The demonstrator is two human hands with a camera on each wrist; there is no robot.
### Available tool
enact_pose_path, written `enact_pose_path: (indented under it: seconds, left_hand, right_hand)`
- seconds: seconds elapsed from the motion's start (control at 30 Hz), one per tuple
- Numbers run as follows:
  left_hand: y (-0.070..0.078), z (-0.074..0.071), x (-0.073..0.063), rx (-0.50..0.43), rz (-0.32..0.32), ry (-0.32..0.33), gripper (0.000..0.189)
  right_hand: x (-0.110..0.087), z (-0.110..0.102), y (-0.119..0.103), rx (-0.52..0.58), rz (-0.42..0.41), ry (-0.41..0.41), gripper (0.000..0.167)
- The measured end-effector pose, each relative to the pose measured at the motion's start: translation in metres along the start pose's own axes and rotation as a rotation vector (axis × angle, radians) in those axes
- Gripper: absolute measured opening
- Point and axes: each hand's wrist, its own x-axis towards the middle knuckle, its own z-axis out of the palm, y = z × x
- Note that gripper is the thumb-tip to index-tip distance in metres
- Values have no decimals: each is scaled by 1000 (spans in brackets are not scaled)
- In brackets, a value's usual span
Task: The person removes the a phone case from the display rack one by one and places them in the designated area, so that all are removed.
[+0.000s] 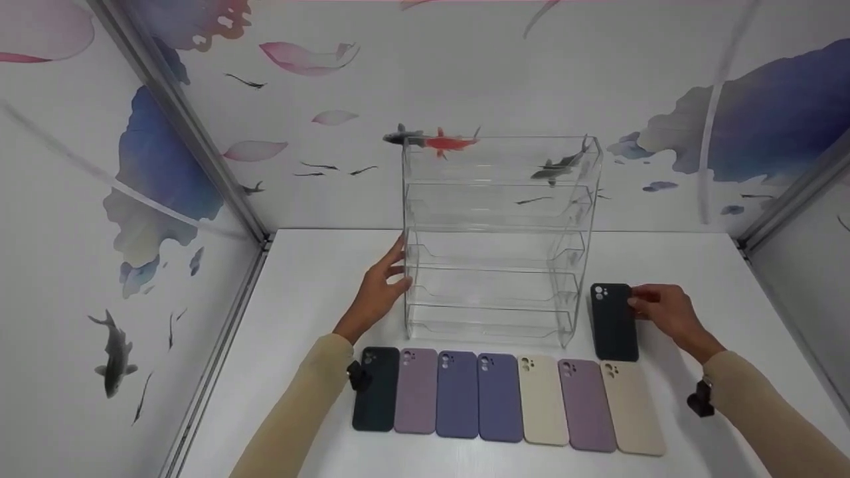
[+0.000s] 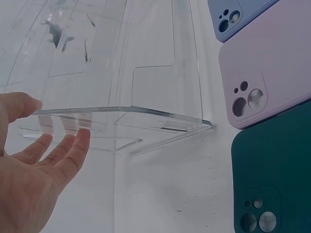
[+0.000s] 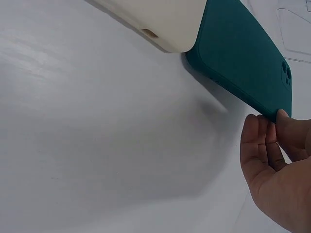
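A clear acrylic rack [image 1: 491, 269] with several stepped tiers stands at the back middle of the table. At its left side wall my left hand [image 1: 376, 292] holds the edge, thumb over the front and fingertips on the outer face [image 2: 53, 165]. My right hand [image 1: 667, 315] pinches the long edge of a dark green phone case [image 1: 614, 325] between thumb and fingers. That case is tilted, its upper end raised, as the right wrist view shows; its lower end is beside a cream case [image 3: 160, 24].
A row of phone cases lies before the rack: dark green [image 1: 376, 398], mauve [image 1: 416, 398], two purple [image 1: 458, 401], cream [image 1: 543, 405], mauve [image 1: 588, 411] and beige [image 1: 634, 415]. White printed panels [image 1: 319, 199] enclose the table at the back and sides.
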Motion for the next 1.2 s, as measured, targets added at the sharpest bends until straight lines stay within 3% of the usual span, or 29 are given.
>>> enact_pose_path:
  seconds: [0.37, 1.2]
  left_hand:
    - [1, 0, 1, 6, -7, -3, 88]
    - [0, 0, 1, 32, -2, 1, 90]
  right_hand:
    - [7, 4, 7, -24, 68, -18, 45]
    - [6, 14, 13, -96, 34, 35, 37]
